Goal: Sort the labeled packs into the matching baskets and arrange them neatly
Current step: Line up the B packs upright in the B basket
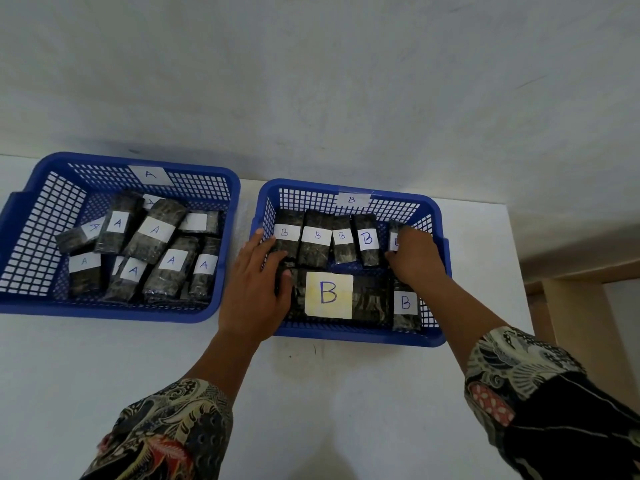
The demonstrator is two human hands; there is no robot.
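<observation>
Fingers of the left hand (258, 285) lie straight, pressing the packs at 9 o'clock in the B basket (349, 336). Right hand (414, 256) fingers curl over the end pack (394, 233) at 2 o'clock. Sorted A packs (154, 233) lie jumbled in the A basket (104, 311). Risk: a hard push could tip the upright row (329, 237). Both baskets sit on a white table (311, 393) against a pale wall (311, 81).
</observation>
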